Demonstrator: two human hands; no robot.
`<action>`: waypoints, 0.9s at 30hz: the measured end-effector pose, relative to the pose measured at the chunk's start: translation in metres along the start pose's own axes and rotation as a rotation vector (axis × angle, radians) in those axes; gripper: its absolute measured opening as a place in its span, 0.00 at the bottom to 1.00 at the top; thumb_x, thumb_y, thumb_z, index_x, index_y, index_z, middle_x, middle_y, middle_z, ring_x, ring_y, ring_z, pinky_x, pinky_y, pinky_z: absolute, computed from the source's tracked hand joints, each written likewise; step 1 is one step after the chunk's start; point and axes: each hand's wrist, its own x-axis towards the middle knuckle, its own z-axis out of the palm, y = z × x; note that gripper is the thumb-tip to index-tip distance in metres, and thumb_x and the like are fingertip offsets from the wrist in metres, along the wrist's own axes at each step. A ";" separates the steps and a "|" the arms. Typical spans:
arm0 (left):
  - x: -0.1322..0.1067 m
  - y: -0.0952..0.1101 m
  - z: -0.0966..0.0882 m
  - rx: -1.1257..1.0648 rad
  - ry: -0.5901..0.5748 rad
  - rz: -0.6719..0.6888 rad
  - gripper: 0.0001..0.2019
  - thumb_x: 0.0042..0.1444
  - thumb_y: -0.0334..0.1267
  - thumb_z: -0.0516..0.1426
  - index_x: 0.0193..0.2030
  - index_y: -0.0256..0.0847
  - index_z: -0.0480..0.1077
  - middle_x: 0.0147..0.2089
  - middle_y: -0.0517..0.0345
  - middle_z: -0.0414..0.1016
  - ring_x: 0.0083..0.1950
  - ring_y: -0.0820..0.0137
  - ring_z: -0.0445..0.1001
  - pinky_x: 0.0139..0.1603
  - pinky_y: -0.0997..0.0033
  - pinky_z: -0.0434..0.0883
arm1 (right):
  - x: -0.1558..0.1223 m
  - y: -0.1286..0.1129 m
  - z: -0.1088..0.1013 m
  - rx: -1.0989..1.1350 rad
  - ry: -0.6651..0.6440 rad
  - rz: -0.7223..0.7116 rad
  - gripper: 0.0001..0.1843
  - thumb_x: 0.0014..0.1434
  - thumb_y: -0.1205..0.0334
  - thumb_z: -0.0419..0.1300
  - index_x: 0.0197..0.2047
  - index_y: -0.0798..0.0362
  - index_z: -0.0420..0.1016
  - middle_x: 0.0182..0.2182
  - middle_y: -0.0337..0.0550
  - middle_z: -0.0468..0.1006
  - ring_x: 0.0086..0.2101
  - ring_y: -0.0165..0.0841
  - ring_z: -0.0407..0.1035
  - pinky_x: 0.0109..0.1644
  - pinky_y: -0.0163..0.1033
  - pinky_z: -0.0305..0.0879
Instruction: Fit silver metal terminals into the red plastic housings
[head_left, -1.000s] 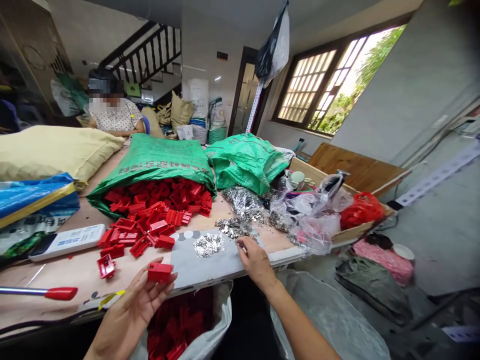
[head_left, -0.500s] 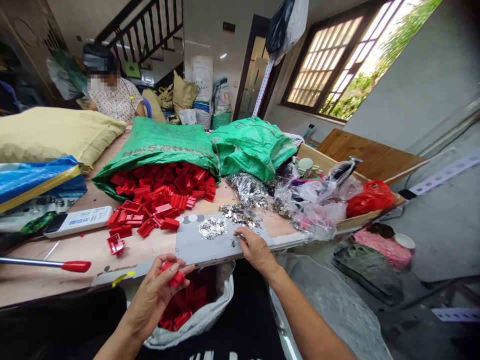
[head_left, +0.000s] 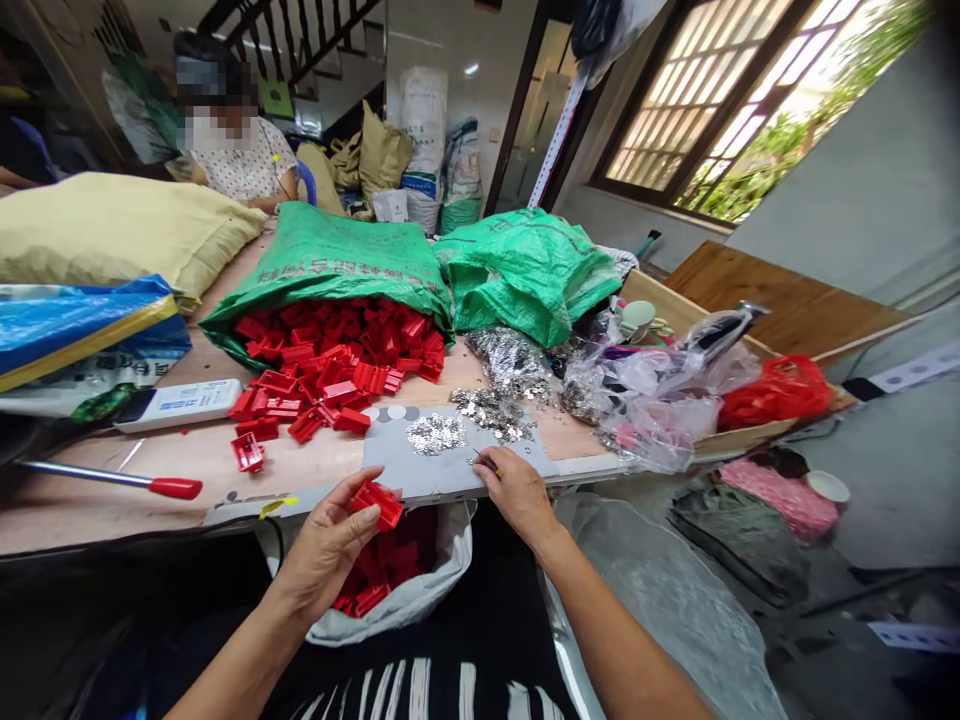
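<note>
My left hand (head_left: 330,550) holds a red plastic part (head_left: 381,504), a small hollow block, between thumb and fingers above the table's front edge. Over a grey sheet (head_left: 390,480), my right hand (head_left: 519,497) pinches a small thin metal piece at its fingertips; its exact shape is too small to make out. Beyond that hand lie a bright heap of flat metal pieces (head_left: 436,434) and a darker heap of metal bits (head_left: 495,415). Below the left hand, a white sack (head_left: 454,570) holds more red parts.
Red parts (head_left: 330,390) spill from a green sack (head_left: 352,250) onto the table. A red-handled rod (head_left: 176,488) and a white box (head_left: 184,404) lie left. Plastic bags (head_left: 652,400) crowd a wooden tray at right. Another person (head_left: 240,160) sits across the table.
The view has tilted down slightly and shifted left. My left hand has raised and turned the red part, showing its hollow side. My right hand stays pinched over the grey sheet, nearer its front edge.
</note>
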 end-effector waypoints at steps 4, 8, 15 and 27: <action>0.002 -0.004 0.002 0.035 0.035 0.099 0.24 0.41 0.32 0.67 0.48 0.40 0.72 0.38 0.55 0.80 0.38 0.69 0.78 0.43 0.70 0.73 | 0.002 -0.004 -0.005 0.193 0.087 0.011 0.07 0.60 0.61 0.54 0.36 0.50 0.72 0.35 0.42 0.77 0.36 0.34 0.70 0.42 0.37 0.61; 0.003 -0.012 0.003 0.151 0.041 0.221 0.21 0.41 0.33 0.67 0.44 0.40 0.71 0.44 0.55 0.80 0.41 0.68 0.78 0.44 0.69 0.74 | -0.002 -0.025 -0.012 0.451 -0.007 0.037 0.09 0.60 0.56 0.55 0.37 0.52 0.72 0.30 0.38 0.75 0.30 0.31 0.68 0.36 0.34 0.61; 0.000 -0.021 0.001 0.511 0.075 0.455 0.17 0.45 0.36 0.66 0.44 0.42 0.72 0.46 0.53 0.79 0.45 0.63 0.78 0.49 0.65 0.73 | -0.017 -0.076 -0.014 0.602 -0.178 -0.109 0.06 0.59 0.60 0.58 0.35 0.53 0.73 0.27 0.36 0.74 0.28 0.28 0.65 0.33 0.32 0.60; -0.005 -0.019 0.004 0.773 0.132 0.623 0.16 0.46 0.35 0.65 0.44 0.47 0.75 0.44 0.57 0.81 0.44 0.63 0.79 0.47 0.67 0.73 | -0.024 -0.089 0.006 0.421 -0.112 -0.283 0.05 0.58 0.69 0.57 0.34 0.51 0.72 0.29 0.40 0.74 0.31 0.31 0.68 0.36 0.34 0.61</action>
